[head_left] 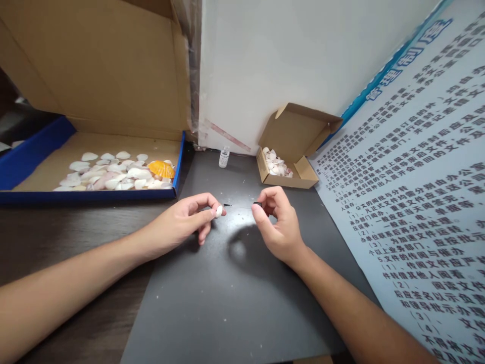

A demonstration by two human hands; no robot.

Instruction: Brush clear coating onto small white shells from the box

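Pinching a small white shell (219,211) near the middle of our view, we have the thumb and fingertips of our left hand (191,218) clamped on it, above a dark grey mat (227,298). Just beside it, at 2 o'clock, a thin dark tip (227,205) shows; we cannot tell what it belongs to.

At 3 o'clock from the shell, well apart from it, our right hand (279,225) has thumb and fingers closed on a small black object (257,203), mostly hidden by our fingers. A few pale specks lie scattered on the mat.

Farther out at 12 o'clock, a small clear bottle (224,157) with a printed label stands upright on the mat. At 2 o'clock we see an open cardboard box (308,177) with white shell pieces (276,164) in its left part.

At 10 o'clock lies a larger open blue box (87,196), its brown lid (102,65) raised, holding many pale shells (113,174) and one orange fan-shaped shell (161,169) near its right side. A printed poster (409,192) fills the 3 o'clock side.
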